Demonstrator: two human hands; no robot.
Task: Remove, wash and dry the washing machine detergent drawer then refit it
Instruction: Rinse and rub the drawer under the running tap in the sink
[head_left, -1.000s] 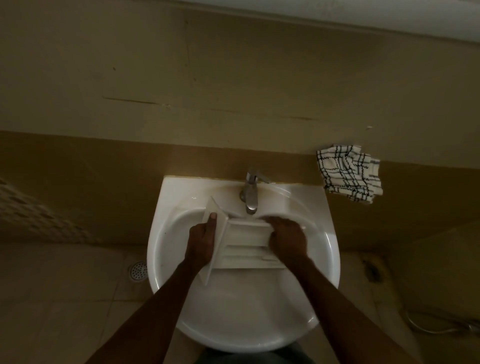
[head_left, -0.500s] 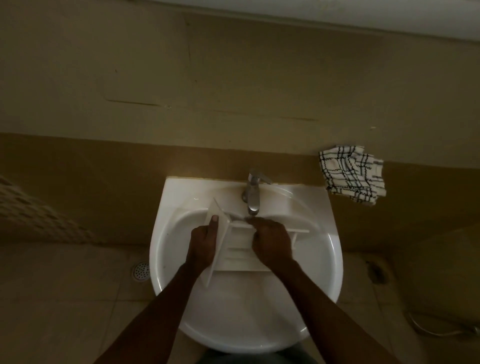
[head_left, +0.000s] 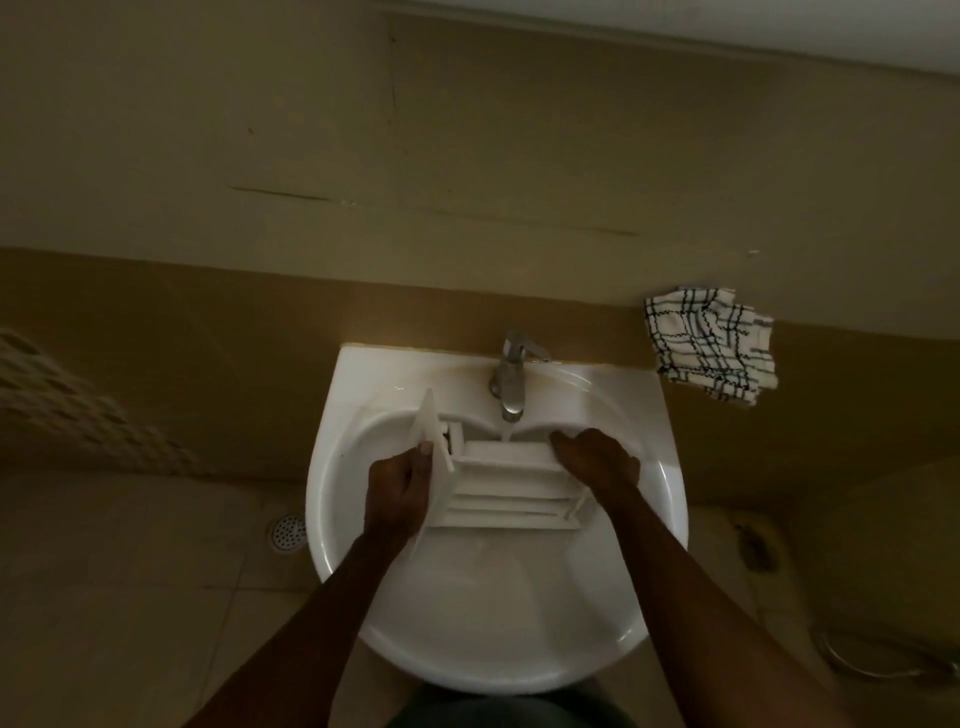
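Detergent drawer (head_left: 509, 493) held over the white washbasin (head_left: 493, 649), under the running tap (head_left: 511, 379).

Washbasin is mounted on a tan wall. The drawer lies sideways across the bowl with its ribbed compartments facing up; its front panel (head_left: 434, 467) is at the left end, on edge and tilted. Left hand (head_left: 397, 488): grip clamped on the front panel, thumb over its edge. Right hand (head_left: 597, 457): rests on the drawer's right end with fingers fairly straight, pointing left along the back edge; grip apart, not curled round anything. Checked cloth (head_left: 709, 343) sits crumpled on the ledge right of the washbasin, well apart from the drawer. The chrome tap is at the back of the washbasin; a thin stream (head_left: 506, 431) lands on the drawer's back edge. Round floor drain (head_left: 285, 532) is in the tiles just left of the washbasin.
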